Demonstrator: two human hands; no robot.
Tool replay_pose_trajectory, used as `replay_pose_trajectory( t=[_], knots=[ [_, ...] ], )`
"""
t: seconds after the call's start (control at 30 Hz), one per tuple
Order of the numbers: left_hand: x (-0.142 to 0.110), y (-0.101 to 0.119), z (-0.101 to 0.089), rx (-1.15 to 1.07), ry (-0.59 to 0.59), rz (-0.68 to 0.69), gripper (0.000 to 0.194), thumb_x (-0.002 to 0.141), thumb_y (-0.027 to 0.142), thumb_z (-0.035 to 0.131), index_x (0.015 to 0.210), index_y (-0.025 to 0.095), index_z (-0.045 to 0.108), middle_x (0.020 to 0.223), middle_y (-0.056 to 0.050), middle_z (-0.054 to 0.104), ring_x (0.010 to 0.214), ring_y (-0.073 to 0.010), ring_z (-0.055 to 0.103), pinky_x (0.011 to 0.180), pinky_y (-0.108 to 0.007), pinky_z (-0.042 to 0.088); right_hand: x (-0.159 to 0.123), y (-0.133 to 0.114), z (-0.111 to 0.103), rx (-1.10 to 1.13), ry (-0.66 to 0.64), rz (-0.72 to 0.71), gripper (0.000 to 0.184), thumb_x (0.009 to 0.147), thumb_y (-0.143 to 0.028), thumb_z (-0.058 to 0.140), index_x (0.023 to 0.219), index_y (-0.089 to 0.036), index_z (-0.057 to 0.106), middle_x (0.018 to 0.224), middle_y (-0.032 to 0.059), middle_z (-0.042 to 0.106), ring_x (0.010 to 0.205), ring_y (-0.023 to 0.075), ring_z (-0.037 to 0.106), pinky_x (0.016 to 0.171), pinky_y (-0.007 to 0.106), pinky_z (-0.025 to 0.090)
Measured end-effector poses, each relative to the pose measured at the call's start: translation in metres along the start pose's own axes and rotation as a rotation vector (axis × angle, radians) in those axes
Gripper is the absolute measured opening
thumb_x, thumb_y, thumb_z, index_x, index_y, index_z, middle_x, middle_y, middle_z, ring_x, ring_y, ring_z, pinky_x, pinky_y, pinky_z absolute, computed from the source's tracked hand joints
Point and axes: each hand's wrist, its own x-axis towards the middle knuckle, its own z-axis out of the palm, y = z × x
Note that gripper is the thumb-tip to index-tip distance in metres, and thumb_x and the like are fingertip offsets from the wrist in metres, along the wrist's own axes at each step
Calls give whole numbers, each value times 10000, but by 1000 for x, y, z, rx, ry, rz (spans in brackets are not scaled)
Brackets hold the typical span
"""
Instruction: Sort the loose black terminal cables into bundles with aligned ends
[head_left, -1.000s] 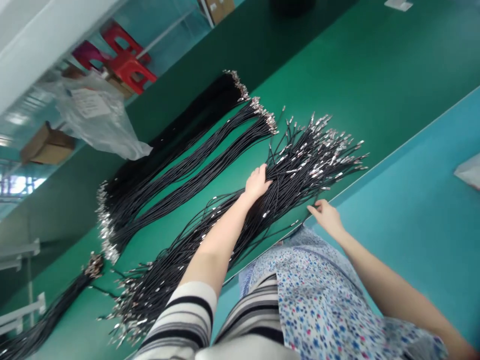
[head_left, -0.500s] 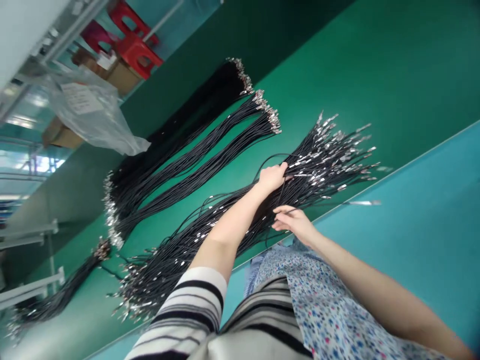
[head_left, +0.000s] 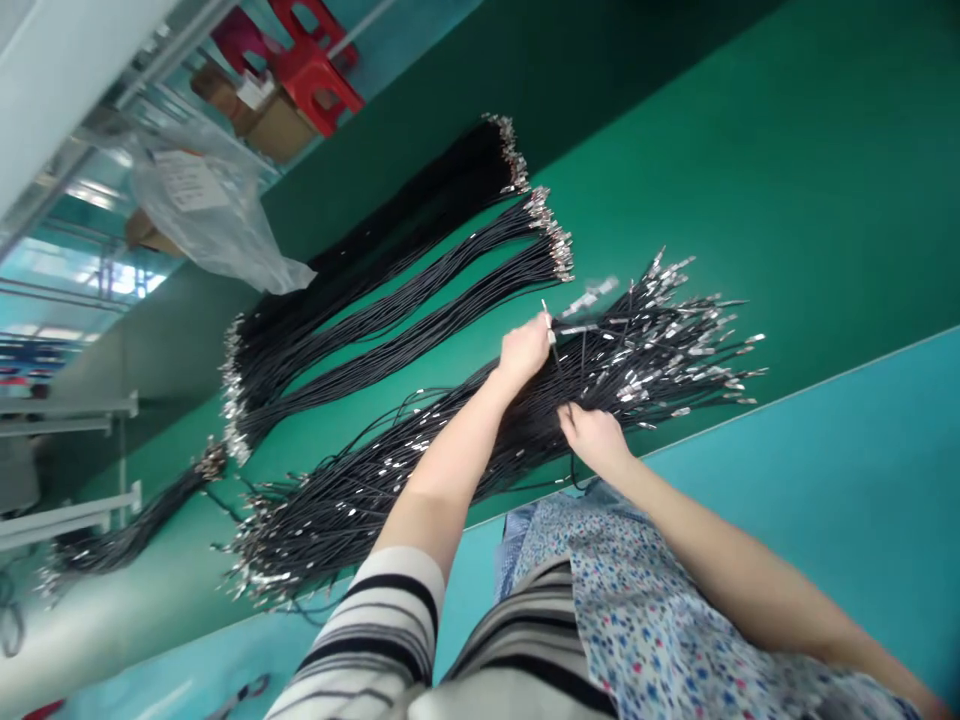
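A large loose heap of thin black cables (head_left: 420, 465) with silvery metal ends lies across the green table in front of me. Over the top edge of its right part, my left hand (head_left: 523, 352) is closed around cables whose metal ends stick out past the fingers, some smeared by motion. My right hand (head_left: 596, 440) rests at the heap's near side, thumb and fingers pinched on a black cable. The exact number of cables in either hand cannot be made out.
Behind the heap, neat bundles of black cables (head_left: 405, 300) lie side by side. Another bundle (head_left: 142, 520) sits at left. A clear plastic bag (head_left: 225, 225) hangs at upper left, with cardboard boxes (head_left: 277, 125) and red stools (head_left: 319, 85) beyond. The green table (head_left: 825, 200) has a near edge before me.
My left hand has drawn slightly left, with metal cable ends now showing at its fingers. My right hand has closed in on the heap, and the loose end trailing right of it has gone.
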Motion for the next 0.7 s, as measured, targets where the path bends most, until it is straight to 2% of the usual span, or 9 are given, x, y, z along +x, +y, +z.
replay_pose_trajectory(
  t=[0.1, 0.2, 0.3, 0.4, 0.47, 0.53, 0.57, 0.63, 0.7],
  knots=[
    [8, -5, 4, -15, 221, -195, 309, 911, 314, 205, 1097, 196, 421, 988, -81, 602, 898, -215, 585, 722, -308, 426, -30, 24, 20, 660, -23, 223, 290, 844, -379, 374, 824, -163, 567, 606, 46, 605, 481, 162, 586, 500, 263, 452],
    [19, 4, 23, -22, 94, -200, 299, 906, 349, 239, 1073, 190, 430, 960, -86, 606, 863, -216, 597, 719, -313, 434, -51, 42, 32, 1288, 3, 550, 274, 769, -427, 486, 831, -164, 528, 587, 20, 596, 453, 145, 578, 465, 258, 472],
    [30, 15, 41, -40, -93, -131, 342, 876, 429, 324, 1055, 166, 449, 958, -110, 597, 872, -236, 593, 745, -345, 443, -56, 49, 29, 1486, -69, 593, 298, 704, -423, 601, 802, -148, 540, 600, 38, 618, 488, 145, 596, 503, 261, 491],
    [17, 17, 38, -110, -28, -5, 407, 820, 429, 455, 1093, 127, 450, 1101, -159, 528, 1045, -277, 508, 862, -402, 404, -54, 45, 14, 1499, -208, 509, 330, 686, -448, 640, 741, -135, 553, 607, 54, 629, 487, 147, 596, 493, 257, 484],
    [-16, 14, 25, -244, 113, 93, 492, 775, 376, 539, 1174, 119, 406, 1239, -177, 431, 1174, -292, 395, 958, -431, 332, -55, 39, 1, 1535, -246, 460, 330, 688, -448, 648, 740, -133, 563, 641, 56, 641, 536, 148, 610, 544, 269, 497],
    [-67, 14, 12, -502, 176, 215, 572, 763, 356, 560, 1245, 144, 337, 1284, -154, 401, 1213, -256, 357, 1001, -404, 299, -59, 32, -14, 1539, -309, 380, 320, 695, -440, 651, 758, -135, 579, 677, 58, 652, 580, 153, 619, 592, 285, 503],
    [-97, 15, 10, -667, 120, 289, 582, 772, 368, 551, 1261, 160, 314, 1250, -133, 443, 1180, -222, 402, 990, -368, 322, -62, 29, -22, 1516, -361, 325, 314, 701, -437, 648, 766, -136, 589, 679, 58, 652, 587, 157, 619, 601, 291, 502],
    [-156, 20, 17, -958, -146, 403, 618, 780, 399, 546, 1281, 160, 276, 1070, -87, 569, 1010, -160, 532, 901, -290, 398, -67, 25, -42, 1431, -464, 199, 299, 720, -431, 636, 767, -137, 610, 659, 57, 642, 575, 159, 612, 594, 293, 496],
    [-209, 23, 41, -1024, -353, 382, 416, 820, 410, 487, 1143, 151, 440, 900, -47, 615, 839, -122, 581, 788, -232, 431, -71, 24, -65, 1313, -484, 70, 295, 743, -435, 613, 745, -140, 622, 631, 52, 616, 552, 149, 590, 566, 283, 487]
  ],
)
